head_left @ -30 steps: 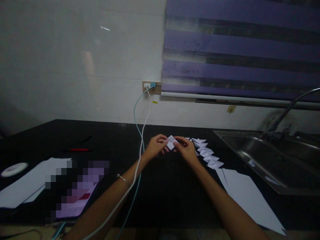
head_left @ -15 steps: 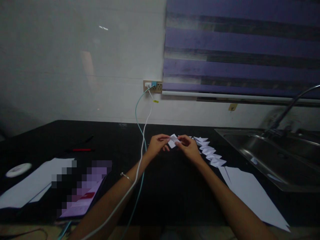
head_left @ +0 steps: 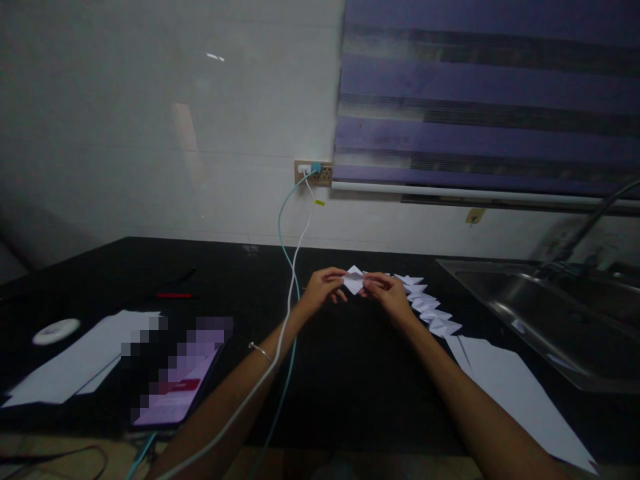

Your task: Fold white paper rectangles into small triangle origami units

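Note:
A small folded white paper (head_left: 354, 280) is held up between both hands above the black counter, its outline a diamond with a greyish opening across the middle. My left hand (head_left: 324, 288) pinches its left corner between thumb and fingers. My right hand (head_left: 386, 292) grips the right corner, fingers closed on it. Just beyond the right hand, several folded paper boats (head_left: 427, 303) stand in a slanting row. The lower fingers of my left hand hang loose below the paper.
White sheets lie at the right (head_left: 520, 387) and at the left (head_left: 100, 350), near a white round object (head_left: 56, 331), a tablet-like screen (head_left: 175, 393) and a red pen (head_left: 174, 295). A white cable (head_left: 289, 293) crosses my left forearm. A metal sink (head_left: 505, 300) is at the right.
The folded paper has turned and opened out into a flatter diamond, and my right fingers have shifted to its right corner. The whole view has swung slightly left.

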The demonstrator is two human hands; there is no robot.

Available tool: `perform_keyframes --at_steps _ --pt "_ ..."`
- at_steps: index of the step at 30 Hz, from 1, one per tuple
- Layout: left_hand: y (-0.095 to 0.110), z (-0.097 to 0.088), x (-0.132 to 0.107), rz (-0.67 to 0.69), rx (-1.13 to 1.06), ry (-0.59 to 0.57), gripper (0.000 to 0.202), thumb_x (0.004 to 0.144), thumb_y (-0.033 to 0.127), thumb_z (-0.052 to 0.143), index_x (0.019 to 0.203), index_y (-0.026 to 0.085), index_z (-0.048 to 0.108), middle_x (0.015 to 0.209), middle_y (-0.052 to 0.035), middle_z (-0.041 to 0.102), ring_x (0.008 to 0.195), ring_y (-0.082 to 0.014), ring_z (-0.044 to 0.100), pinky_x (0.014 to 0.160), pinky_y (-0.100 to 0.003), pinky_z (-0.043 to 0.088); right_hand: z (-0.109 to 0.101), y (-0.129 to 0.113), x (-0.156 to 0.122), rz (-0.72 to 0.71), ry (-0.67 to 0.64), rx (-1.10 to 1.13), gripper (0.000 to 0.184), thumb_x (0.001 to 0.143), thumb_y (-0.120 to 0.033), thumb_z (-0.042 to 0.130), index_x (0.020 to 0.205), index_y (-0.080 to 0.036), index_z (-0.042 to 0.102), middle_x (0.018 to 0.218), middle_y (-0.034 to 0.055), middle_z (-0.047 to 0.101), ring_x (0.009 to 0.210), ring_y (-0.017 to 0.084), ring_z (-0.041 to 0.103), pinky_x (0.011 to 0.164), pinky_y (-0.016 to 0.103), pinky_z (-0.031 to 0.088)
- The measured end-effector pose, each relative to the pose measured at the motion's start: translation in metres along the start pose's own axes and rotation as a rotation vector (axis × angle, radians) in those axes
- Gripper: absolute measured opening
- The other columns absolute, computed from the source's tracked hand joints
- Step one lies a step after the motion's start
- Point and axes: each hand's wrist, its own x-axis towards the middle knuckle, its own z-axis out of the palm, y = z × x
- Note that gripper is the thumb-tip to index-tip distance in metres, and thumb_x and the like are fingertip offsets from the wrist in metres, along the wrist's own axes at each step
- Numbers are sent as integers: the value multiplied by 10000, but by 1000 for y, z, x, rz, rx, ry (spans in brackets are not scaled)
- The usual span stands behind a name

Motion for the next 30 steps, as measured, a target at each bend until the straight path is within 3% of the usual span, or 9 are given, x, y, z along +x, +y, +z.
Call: perform_keyframes --at_steps 9,13,17,20,24,26,30 --pt "14 2 -5 1 64 17 267 781 241 598 980 79 670 700 -72 684 495 -137 634 437 -208 424 0 -1 -1 12 -11 1 292 667 -347 732 896 -167 720 802 72 719 666 199 666 671 366 564" --pt "16 1 -6 -3 107 44 210 767 224 594 884 87 702 556 -40 643 467 -135 614 440 -210 413 1 -1 -2 11 -60 -4 304 680 -363 723 924 -181 723 775 60 717 683 202 668 687 374 559" --pt "16 1 -6 12 116 53 200 758 242 600 841 90 700 564 -40 640 463 -132 610 435 -207 399 2 -1 -2 -15 -59 -21 289 688 -362 716 913 -181 730 714 50 708 662 200 664 691 375 552" --pt "13 0 -5 18 54 36 254 756 283 616 918 93 664 629 -39 649 471 -133 621 431 -200 398 1 1 -1 -39 -35 -49 246 707 -337 696 894 -182 735 695 49 707 639 194 658 678 361 546" --pt "7 -1 -1 -50 -88 28 437 807 427 569 1153 169 499 717 -18 650 499 -144 642 402 -182 392 -1 4 1 -82 -30 -75 223 733 -315 667 905 -190 736 673 41 703 624 189 652 656 345 534" --pt "6 0 -1 -144 -113 -30 469 840 518 498 1164 179 478 809 -55 671 551 -148 660 403 -175 396 -1 3 0 -118 -41 -110 223 749 -314 649 915 -193 735 683 42 705 639 192 653 658 342 527" --pt "9 4 -5 -295 -27 -318 535 861 575 433 1036 89 573 875 -148 692 634 -154 671 457 -169 411 1 -1 -2 -191 -40 -237 206 749 -281 622 895 -198 742 750 47 719 696 202 658 679 343 517"
